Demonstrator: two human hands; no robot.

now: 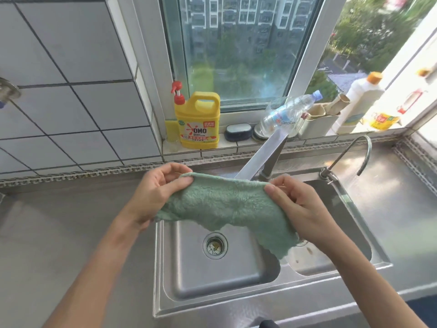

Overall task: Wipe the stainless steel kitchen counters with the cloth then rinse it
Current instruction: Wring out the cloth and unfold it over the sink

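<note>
- The green cloth (227,204) sits at the centre of the frame, stretched out above the left basin of the double sink (165,292), just below the wide steel faucet (262,157).
- The left hand (156,192) pinches the cloth's upper left corner between thumb and curled fingers; the right hand (300,207) pinches the upper right corner the same way, so both hands are closed on it and held apart with the top edge drawn taut between them.
- The lower edge hangs free and ragged, drooping toward the drain (215,245) and the divider between the basins, without visibly touching the steel.
- It looks fluffy, soft and thoroughly limp: it will fold and sag wherever it is not supported, so it holds no shape by itself.
- It is probably light when dry, noticeably heavier and clingier once soaked; whether it is wet now I cannot tell, and no water is visible running from the faucet.
- The corners or hemmed edge give the surest hold for spreading it; for wiping the counter (59,233) at the left of the frame, a bunched pad under a flat palm would likely serve better.
- It is not fragile, so wringing and firm squeezing should do no harm.
- A yellow detergent bottle (198,121) stands on the sill in the upper middle.
</note>
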